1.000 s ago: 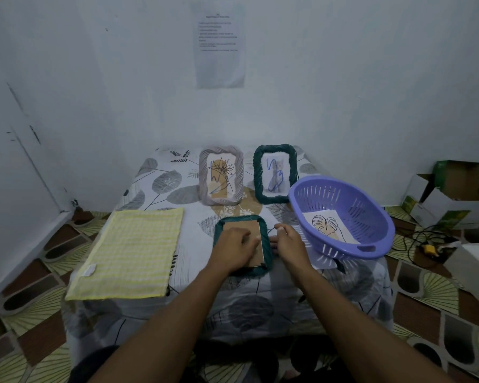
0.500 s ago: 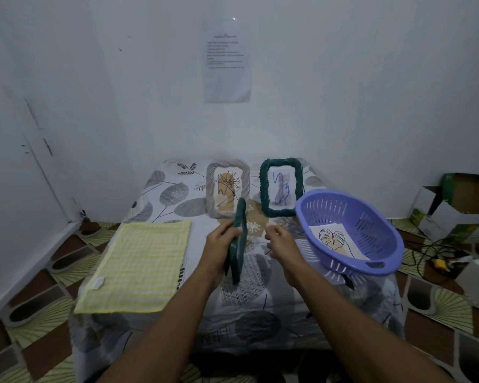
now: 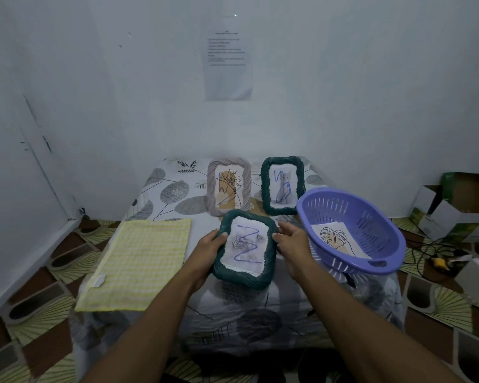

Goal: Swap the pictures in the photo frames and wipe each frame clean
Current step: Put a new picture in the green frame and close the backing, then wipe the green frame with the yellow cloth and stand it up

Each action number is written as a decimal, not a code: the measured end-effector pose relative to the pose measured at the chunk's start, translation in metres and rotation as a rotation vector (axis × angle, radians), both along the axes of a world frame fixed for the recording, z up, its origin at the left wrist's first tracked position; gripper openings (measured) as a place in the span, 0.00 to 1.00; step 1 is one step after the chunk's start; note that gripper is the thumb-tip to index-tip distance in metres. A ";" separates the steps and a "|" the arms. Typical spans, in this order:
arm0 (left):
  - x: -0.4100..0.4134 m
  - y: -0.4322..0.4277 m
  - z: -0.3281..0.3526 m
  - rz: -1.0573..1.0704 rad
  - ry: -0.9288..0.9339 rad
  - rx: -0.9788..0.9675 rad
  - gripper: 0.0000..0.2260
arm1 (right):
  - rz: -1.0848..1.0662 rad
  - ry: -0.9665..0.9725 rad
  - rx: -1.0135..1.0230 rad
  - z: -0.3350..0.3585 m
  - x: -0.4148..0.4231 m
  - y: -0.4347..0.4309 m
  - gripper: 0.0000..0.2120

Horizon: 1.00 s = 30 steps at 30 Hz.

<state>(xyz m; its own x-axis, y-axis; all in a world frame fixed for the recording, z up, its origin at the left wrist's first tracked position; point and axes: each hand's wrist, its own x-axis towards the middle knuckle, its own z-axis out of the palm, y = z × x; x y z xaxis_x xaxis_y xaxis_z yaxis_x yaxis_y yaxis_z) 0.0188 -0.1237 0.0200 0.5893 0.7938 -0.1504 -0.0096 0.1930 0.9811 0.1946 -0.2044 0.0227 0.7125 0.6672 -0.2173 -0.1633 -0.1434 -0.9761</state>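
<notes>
A dark green woven photo frame (image 3: pixel 244 275) faces up toward me, showing a picture with a blue zigzag scribble. My left hand (image 3: pixel 207 248) grips its left edge, thumb on the front. My right hand (image 3: pixel 293 244) holds its right edge with curled fingers. Behind it, a grey woven frame (image 3: pixel 228 186) with a flower picture and a second green frame (image 3: pixel 282 185) with a scribbled cat picture lean upright. A yellow checked cloth (image 3: pixel 138 262) lies flat on the table's left side. A loose leaf picture (image 3: pixel 339 240) lies inside the purple basket (image 3: pixel 371 265).
The small table has a leaf-patterned cover (image 3: pixel 166 190) and stands against a white wall with a taped paper sheet (image 3: pixel 228 60). Cardboard boxes (image 3: pixel 454 208) and cables (image 3: pixel 429 252) lie on the tiled floor to the right.
The green frame lay back-up on the table, was lifted on edge, and is now turned over so that its picture side faces me, held in both hands.
</notes>
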 end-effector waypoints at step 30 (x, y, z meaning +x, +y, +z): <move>-0.045 0.111 -0.049 0.452 0.550 0.894 0.10 | 0.110 0.120 0.131 -0.023 -0.002 0.046 0.14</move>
